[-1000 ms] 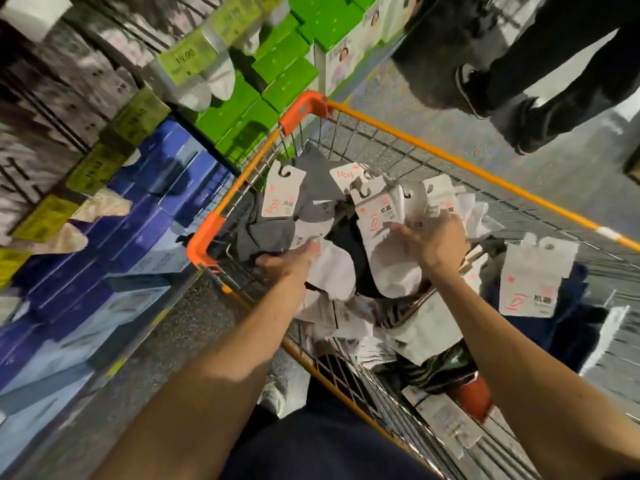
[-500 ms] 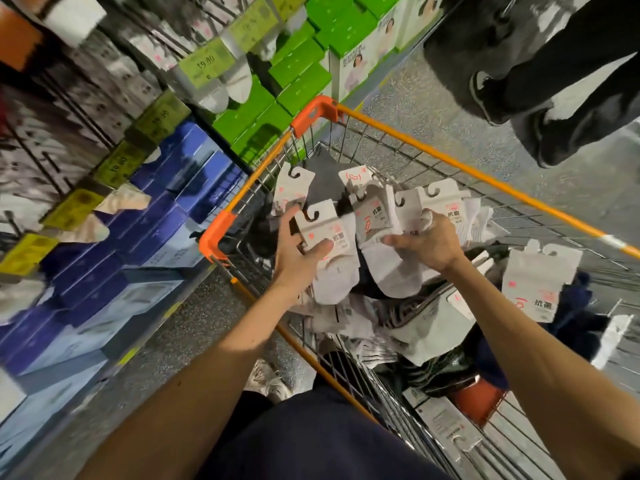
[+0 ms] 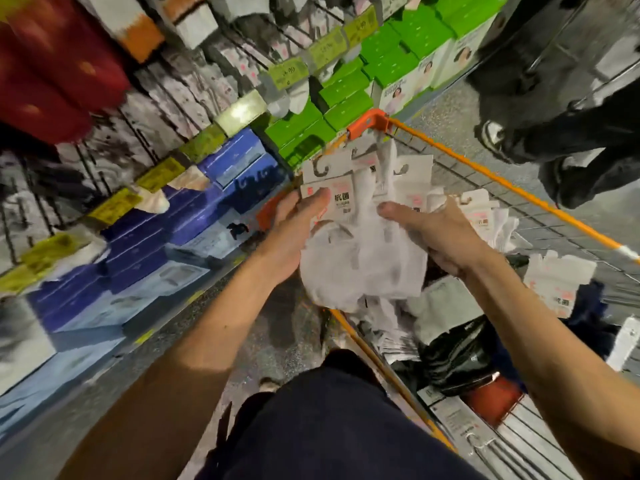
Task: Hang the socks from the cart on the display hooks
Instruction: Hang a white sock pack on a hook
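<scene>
Left hand (image 3: 298, 220), right hand (image 3: 436, 233) were bare; forearms (image 3: 207, 334) bare back from grip. Dark navy garment (image 3: 329, 427), plain fabric, lay below grip toward body. Pale shoe toe (image 3: 268, 385) showed beside it, blurred.

Dim and flat overall, lit seemingly from overhead. Brightest on the bundle of socks (image 3: 360, 268), washed to a near-featureless white. Sharp enough at centre for the print on the card (image 3: 341, 199). Smeared heavily by motion toward the left, across the hanging display (image 3: 166, 95) and yellow price tags (image 3: 114, 206), down to streaks and blocky compression patches. Reduced to a red blur at the top-left corner. Darkened along the near lengths of the left forearm (image 3: 194, 358) and right forearm (image 3: 561, 348). Bent strongly by the wide lens at the edges, with a bowed cart rim (image 3: 502, 181) and fanned-out green boxes (image 3: 346, 95). Grainy and speckled on the grey floor (image 3: 291, 334).
</scene>
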